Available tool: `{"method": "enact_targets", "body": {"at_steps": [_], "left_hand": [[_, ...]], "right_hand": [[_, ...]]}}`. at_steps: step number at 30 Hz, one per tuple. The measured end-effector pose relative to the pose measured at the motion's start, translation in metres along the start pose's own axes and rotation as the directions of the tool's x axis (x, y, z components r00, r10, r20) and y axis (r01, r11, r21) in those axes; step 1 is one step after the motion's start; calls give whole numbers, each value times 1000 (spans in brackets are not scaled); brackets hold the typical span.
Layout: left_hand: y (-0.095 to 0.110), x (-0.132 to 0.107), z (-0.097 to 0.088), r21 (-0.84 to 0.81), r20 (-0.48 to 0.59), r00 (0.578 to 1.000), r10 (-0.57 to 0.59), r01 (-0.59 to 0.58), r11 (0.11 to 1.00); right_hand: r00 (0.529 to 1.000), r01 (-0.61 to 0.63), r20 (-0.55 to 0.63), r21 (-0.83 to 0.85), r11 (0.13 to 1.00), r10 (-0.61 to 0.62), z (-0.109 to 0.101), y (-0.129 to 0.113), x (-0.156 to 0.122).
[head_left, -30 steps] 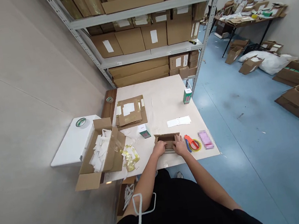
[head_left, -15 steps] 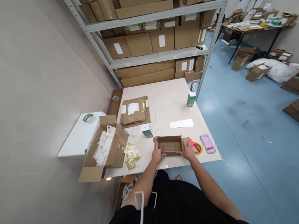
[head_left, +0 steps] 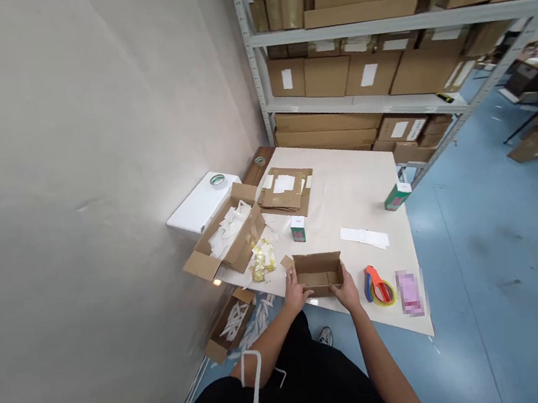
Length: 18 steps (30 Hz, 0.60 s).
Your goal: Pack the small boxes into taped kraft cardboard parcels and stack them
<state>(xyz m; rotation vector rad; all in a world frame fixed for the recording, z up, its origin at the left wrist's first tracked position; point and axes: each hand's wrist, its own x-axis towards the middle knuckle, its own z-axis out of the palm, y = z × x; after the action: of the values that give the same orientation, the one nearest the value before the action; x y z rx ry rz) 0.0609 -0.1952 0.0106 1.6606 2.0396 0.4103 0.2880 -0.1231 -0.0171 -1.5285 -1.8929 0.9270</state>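
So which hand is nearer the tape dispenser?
The right hand, holding the open box by its right end, left of the tape dispenser; the left hand is farther left.

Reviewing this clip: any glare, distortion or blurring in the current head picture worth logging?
Head view: pale glare on the blue floor; head view: the metal shelf splays outward toward the top, like wide-lens stretch; head view: coarse pixelation masks the pink object; head view: left hand, right hand and open box are distinguishable, without heavy blur.
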Motion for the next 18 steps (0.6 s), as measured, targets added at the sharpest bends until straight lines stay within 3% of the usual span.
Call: {"method": "enact_targets", "body": {"at_steps": [5,9,13,18], "left_hand": [[-13,-21,-35,-20,-174,982,-71,69,997],[-31,-41,-65,-6,-289,946,-147,152,988],[-55,-63,-79,-28,-327,911,-252,258,966],[-85,-83,-90,-132,-269,886,-378,355,926]], "right_hand": [[993,117,-20,-86,989,-119,12,-47,16],[965,258,-7,-122,958,-261,32,-106,31],[900,433,88,-63,899,-427,58,-179,53],[777,588,282,-4,809,-563,105,-265,106]]}}
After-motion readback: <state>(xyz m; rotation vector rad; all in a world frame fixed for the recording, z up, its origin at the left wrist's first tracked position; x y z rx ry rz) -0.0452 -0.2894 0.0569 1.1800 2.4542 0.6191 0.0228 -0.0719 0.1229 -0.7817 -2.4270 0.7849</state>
